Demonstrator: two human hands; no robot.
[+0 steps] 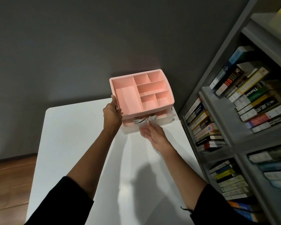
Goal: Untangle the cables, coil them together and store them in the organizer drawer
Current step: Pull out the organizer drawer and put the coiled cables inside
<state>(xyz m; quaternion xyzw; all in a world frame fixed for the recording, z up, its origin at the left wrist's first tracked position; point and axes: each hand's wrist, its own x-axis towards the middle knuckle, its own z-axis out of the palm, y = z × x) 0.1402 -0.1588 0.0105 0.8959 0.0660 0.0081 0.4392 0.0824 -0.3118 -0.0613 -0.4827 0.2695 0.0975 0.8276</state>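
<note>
The left hand [112,113] grips the left wall of the pink organizer [126,99]. The right hand [153,133] lies with straight fingers at the front of the half-open drawer [163,119], where the coiled cables [143,119] sit. All are at centre frame, on a white table [75,135] against a grey wall [55,46]. Wooden floor [11,181] shows lower left. A grey bookshelf [225,124] of books [256,101] fills the right.

cable coil [144,119] pt. hidden under organizer [125,98] top; right hand [152,133] blurred; bookshelf [221,111] cut off at rt edge.
</note>
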